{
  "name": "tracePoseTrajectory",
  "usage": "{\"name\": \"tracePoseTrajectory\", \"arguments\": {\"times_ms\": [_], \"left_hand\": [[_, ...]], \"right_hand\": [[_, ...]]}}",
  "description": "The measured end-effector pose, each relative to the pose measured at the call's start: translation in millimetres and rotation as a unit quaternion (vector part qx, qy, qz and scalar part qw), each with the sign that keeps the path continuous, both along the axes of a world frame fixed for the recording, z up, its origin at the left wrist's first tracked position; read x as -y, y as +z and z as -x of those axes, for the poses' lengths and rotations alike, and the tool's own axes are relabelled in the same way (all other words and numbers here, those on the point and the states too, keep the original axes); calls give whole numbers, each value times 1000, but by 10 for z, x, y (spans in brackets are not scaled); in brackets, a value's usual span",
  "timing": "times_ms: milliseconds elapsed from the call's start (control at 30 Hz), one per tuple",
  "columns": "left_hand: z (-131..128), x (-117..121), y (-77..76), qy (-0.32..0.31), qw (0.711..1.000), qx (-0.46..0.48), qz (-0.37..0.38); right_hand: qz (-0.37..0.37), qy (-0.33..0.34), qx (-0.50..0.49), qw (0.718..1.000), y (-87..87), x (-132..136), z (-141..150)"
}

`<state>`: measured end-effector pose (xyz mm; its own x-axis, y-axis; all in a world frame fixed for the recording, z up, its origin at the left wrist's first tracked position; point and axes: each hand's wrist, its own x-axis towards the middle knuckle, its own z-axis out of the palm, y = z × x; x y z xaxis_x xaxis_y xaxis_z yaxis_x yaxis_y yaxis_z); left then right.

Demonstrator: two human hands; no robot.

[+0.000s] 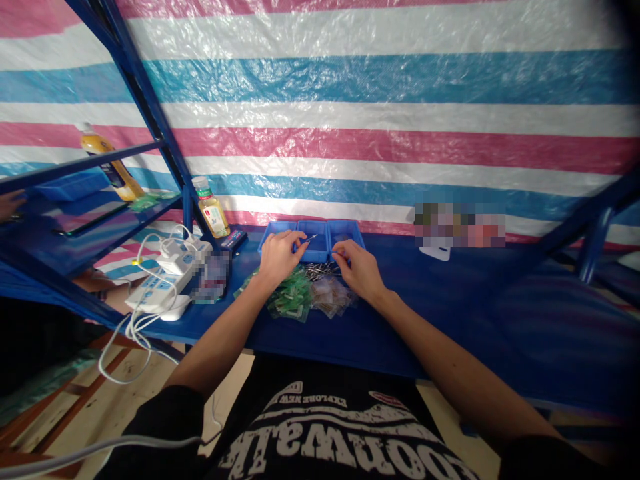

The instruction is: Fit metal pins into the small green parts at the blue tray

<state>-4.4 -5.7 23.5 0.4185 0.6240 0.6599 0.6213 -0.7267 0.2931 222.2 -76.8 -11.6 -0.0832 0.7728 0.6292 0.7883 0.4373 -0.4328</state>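
Observation:
My left hand (pixel 281 255) is over the left and middle blue trays, thumb and fingertips pinching a small thin metal piece (pixel 312 237). At the right blue tray (pixel 356 233) is my right hand (pixel 358 268), its thumb and forefinger pressed together; whatever they hold is too small to make out. The middle blue tray (pixel 316 253) lies between both hands. Just below the trays is a pile of small dark metal pieces (pixel 320 269). Green-marked clear plastic bags (pixel 290 299) are heaped under my left wrist, beside brownish clear packets (pixel 331 296) near my right wrist.
A white power strip (pixel 155 287) with tangled cables sits at the left, near a drink bottle (pixel 214 212) and a dark blue box (pixel 234 241). A blue metal frame (pixel 150 93) rises there. Another person's arm (pixel 117 297) shows at far left. A white card (pixel 436 252) lies right.

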Motion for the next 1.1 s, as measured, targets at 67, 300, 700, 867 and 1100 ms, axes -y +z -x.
{"name": "tracePoseTrajectory", "arguments": {"times_ms": [67, 300, 700, 867, 1100], "left_hand": [[13, -35, -18, 6, 1000, -10, -1], [11, -49, -30, -36, 998, -6, 42], [-62, 74, -13, -151, 984, -88, 47], [-75, 85, -31, -162, 982, -93, 36], [-72, 87, -42, -174, 979, -98, 40]], "right_hand": [[21, 7, 37, 999, -15, -17, -5], [108, -25, 199, 974, 16, -51, -156], [177, 24, 246, 953, 8, -63, -271], [194, 18, 272, 942, 70, -32, -250], [153, 35, 236, 959, 176, 11, -210]]}}
